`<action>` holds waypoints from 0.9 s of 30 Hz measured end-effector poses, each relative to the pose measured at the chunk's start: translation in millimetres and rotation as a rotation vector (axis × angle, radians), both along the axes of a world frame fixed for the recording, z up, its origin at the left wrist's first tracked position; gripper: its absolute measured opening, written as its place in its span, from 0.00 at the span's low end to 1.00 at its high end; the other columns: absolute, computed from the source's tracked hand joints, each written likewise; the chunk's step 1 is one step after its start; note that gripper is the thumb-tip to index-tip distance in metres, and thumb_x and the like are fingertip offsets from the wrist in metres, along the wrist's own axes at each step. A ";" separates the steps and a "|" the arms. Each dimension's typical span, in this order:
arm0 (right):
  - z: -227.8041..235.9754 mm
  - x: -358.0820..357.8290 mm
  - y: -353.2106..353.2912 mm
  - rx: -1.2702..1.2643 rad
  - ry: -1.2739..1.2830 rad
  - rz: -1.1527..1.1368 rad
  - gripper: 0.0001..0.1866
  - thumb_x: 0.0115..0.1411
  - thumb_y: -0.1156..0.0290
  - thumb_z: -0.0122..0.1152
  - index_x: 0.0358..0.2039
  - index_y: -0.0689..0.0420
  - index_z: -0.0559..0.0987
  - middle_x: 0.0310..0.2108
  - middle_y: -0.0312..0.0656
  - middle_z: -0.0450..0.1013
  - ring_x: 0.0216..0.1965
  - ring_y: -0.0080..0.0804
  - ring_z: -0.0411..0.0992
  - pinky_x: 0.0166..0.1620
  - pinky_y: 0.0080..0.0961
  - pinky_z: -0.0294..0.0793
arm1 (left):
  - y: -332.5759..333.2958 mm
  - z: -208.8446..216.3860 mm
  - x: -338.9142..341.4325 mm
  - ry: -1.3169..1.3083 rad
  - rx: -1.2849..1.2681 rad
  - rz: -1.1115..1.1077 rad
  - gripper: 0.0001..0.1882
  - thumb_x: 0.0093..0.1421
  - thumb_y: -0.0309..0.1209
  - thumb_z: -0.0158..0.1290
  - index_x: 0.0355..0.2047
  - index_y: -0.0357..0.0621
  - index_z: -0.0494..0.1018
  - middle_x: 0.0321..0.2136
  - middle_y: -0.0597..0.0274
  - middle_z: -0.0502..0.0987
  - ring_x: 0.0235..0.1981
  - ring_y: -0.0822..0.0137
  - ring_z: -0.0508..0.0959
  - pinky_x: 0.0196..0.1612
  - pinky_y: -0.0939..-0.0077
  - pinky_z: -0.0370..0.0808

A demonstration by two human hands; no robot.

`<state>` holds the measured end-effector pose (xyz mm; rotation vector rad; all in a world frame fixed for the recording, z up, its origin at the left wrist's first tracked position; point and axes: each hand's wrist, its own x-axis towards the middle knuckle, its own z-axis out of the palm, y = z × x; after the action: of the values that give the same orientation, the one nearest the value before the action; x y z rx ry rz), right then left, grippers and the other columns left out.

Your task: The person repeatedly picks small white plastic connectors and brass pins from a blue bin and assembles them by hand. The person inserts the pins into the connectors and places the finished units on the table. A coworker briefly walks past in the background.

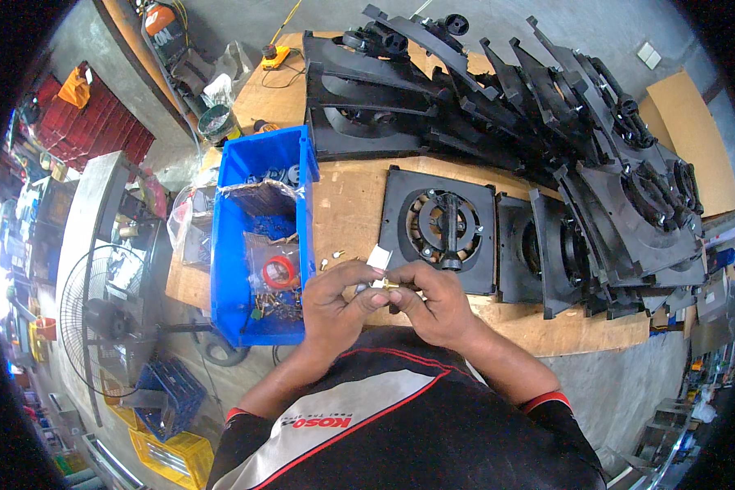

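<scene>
1. Head view: left hand [335, 302] and right hand [433, 298] meet over the wooden table [351, 196] edge, fingers pinched together on one small white-and-brass part [380, 265].
2. One blue bin [229, 245] sits just left.
3. One black fan plate [441, 224] lies flat beyond; further plates overlap, uncountable.

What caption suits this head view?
Both hands, left hand and right hand, pinch small brass parts beside blue bin.

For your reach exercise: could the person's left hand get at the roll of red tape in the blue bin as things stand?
Probably yes: the red tape lies uncovered in the open blue bin just beside the left hand, though both hands now pinch a small part.
</scene>
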<state>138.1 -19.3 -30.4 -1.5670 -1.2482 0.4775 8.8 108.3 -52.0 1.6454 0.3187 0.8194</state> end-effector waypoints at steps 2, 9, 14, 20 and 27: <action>5.6 3.2 2.0 0.063 -0.166 0.014 0.10 0.65 0.71 0.58 0.39 0.65 0.75 0.26 0.45 0.77 0.26 0.29 0.79 0.29 0.25 0.76 | 0.4 1.1 -1.3 0.048 -0.038 0.001 0.16 0.52 0.34 0.68 0.36 0.37 0.79 0.30 0.55 0.81 0.33 0.65 0.81 0.37 0.75 0.75; 15.2 6.8 -0.9 -0.079 0.334 0.159 0.10 0.66 0.69 0.57 0.38 0.65 0.75 0.27 0.40 0.76 0.27 0.27 0.77 0.31 0.24 0.77 | 9.5 1.9 -0.2 -0.006 0.171 -0.009 0.17 0.47 0.38 0.69 0.32 0.41 0.81 0.29 0.58 0.82 0.33 0.61 0.82 0.41 0.69 0.76; 11.2 8.0 -1.5 -0.215 0.712 0.176 0.13 0.64 0.64 0.62 0.36 0.63 0.77 0.27 0.37 0.77 0.27 0.21 0.75 0.31 0.21 0.76 | 19.4 1.5 2.3 0.010 0.444 -0.046 0.17 0.41 0.42 0.69 0.30 0.48 0.81 0.26 0.61 0.81 0.31 0.56 0.81 0.45 0.61 0.75; 16.8 8.8 3.4 -0.329 0.771 0.145 0.13 0.65 0.63 0.61 0.36 0.63 0.77 0.27 0.38 0.77 0.27 0.21 0.75 0.30 0.19 0.76 | 19.9 9.1 2.0 0.050 0.633 -0.012 0.16 0.40 0.39 0.70 0.28 0.46 0.81 0.25 0.61 0.80 0.30 0.58 0.81 0.46 0.60 0.76; 7.5 1.1 5.1 -0.124 0.510 -0.042 0.13 0.64 0.65 0.62 0.39 0.64 0.77 0.28 0.40 0.78 0.28 0.27 0.78 0.31 0.24 0.77 | 16.6 19.1 1.2 0.150 0.554 0.058 0.16 0.46 0.40 0.69 0.30 0.43 0.81 0.27 0.57 0.81 0.30 0.58 0.81 0.36 0.67 0.76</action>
<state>139.2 -14.2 -22.9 -1.4466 -0.8042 0.8778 10.0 124.9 -32.9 2.2303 0.2569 0.8792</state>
